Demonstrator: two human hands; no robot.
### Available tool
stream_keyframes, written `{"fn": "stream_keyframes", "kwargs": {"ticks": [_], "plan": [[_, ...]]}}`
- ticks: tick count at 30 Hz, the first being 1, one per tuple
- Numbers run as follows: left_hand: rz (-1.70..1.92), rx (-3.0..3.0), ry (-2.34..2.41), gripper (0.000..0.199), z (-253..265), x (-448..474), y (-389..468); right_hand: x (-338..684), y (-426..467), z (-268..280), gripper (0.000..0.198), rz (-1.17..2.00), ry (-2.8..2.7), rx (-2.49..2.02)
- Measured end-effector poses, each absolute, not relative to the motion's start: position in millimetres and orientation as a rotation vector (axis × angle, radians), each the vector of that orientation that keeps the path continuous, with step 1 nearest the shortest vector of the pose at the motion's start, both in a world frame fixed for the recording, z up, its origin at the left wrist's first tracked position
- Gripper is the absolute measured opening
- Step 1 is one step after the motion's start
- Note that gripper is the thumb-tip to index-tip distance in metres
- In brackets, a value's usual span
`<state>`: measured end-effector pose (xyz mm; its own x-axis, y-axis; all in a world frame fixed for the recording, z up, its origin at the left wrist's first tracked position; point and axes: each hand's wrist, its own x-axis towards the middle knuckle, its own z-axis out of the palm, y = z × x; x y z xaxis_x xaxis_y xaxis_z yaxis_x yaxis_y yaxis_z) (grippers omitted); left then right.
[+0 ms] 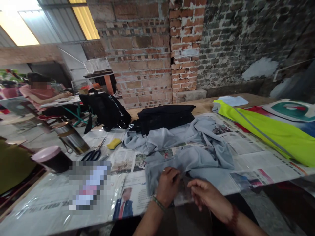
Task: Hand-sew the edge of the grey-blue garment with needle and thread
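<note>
A crumpled light grey garment (204,157) lies across the newspaper in front of me. My left hand (168,184) is closed at its near edge, fingertips pinching the cloth. Just to the right, clear of the fabric, my right hand (206,195) has its thumb and fingers drawn together. Whatever it may hold is too small and blurred to make out. Between the hands a dark patch shows below the table edge, and I cannot tell what it is.
Scissors (94,153), a yellow sponge (114,143), a lidded cup (52,159) and a metal flask (71,137) stand left. Behind lie a black bag (103,109) and black cloth (164,118). Right are a neon-yellow garment (265,131) and an iron (291,109). A person sits far left.
</note>
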<state>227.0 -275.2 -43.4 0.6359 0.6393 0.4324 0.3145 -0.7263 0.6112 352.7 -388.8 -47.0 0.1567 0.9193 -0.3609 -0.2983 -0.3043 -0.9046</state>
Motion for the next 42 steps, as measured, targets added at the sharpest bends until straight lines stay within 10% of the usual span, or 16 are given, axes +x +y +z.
{"fn": "stream_keyframes", "kwargs": {"ticks": [42], "plan": [[1.007, 2.499, 0.773, 0.017, -42, 235, -288, 356, -365, -50, 0.015, 0.88, -1.099, -1.7]]}}
